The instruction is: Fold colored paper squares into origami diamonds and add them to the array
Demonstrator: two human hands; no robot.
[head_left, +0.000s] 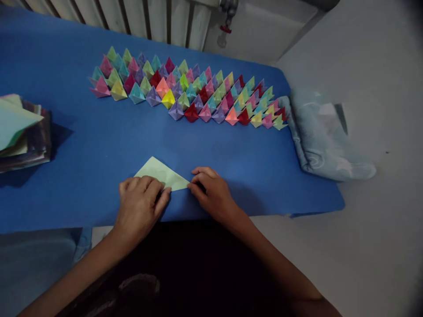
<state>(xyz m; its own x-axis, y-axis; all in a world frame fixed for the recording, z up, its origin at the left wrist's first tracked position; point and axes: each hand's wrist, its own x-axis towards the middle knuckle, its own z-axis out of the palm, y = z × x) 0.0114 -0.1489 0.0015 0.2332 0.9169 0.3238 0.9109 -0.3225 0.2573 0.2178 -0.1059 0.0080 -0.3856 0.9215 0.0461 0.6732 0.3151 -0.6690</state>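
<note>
A pale green sheet of origami paper [158, 171], folded into a triangle, lies near the front edge of the blue table. My left hand [140, 198] rests over its lower left part with fingers curled, thumb and index finger pressed together at the bottom edge. The paper's left corner is hidden under that hand. At the right tip, my right hand [211, 189] pinches the corner between thumb and fingers. Beyond the paper stand rows of small folded paper boats [176, 110] in many colours.
To the left sits a stack of coloured paper sheets [20, 127]. A folded grey-blue patterned cloth [324, 141] lies at the table's right end, against the wall. Behind the blue table [109, 132] is a white radiator [158, 22] with a red valve handle [225, 29].
</note>
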